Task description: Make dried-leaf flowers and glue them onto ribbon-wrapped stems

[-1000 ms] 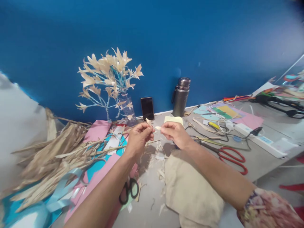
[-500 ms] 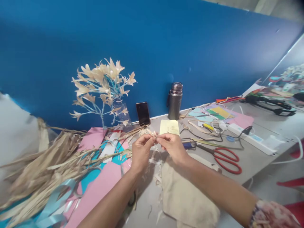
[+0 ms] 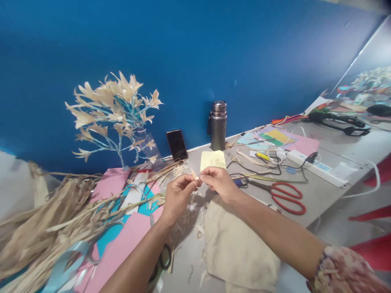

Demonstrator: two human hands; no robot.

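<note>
Both hands meet above the table, fingertip to fingertip, on a small cream-coloured husk flower [image 3: 193, 174] whose pointed petal tip sticks up. My left hand [image 3: 179, 195] is closed and pinches it from the left. With thumb and forefinger, my right hand [image 3: 219, 184] grips its base from the other side; the fingers hide most of the piece. Just behind them lies a yellow paper pad [image 3: 213, 159]. Beneath the right wrist is a folded beige cloth [image 3: 241, 248]. Finished-looking pale flowers on blue stems [image 3: 119, 106] stand in a clear bottle to the left.
Dried husks [image 3: 49, 219] and pink paper [image 3: 128, 240] cover the left side. A phone [image 3: 176, 145] and a steel flask [image 3: 218, 126] stand by the blue wall. Red-handled scissors [image 3: 287, 198] and a white power strip [image 3: 317, 167] with cables lie on the right. Dark scissor handles [image 3: 165, 257] show beside the left forearm.
The camera view has shifted slightly, so most things sit further left. Both hands stay together on the small flower, and its petal tip now shows more upright between the fingers.
</note>
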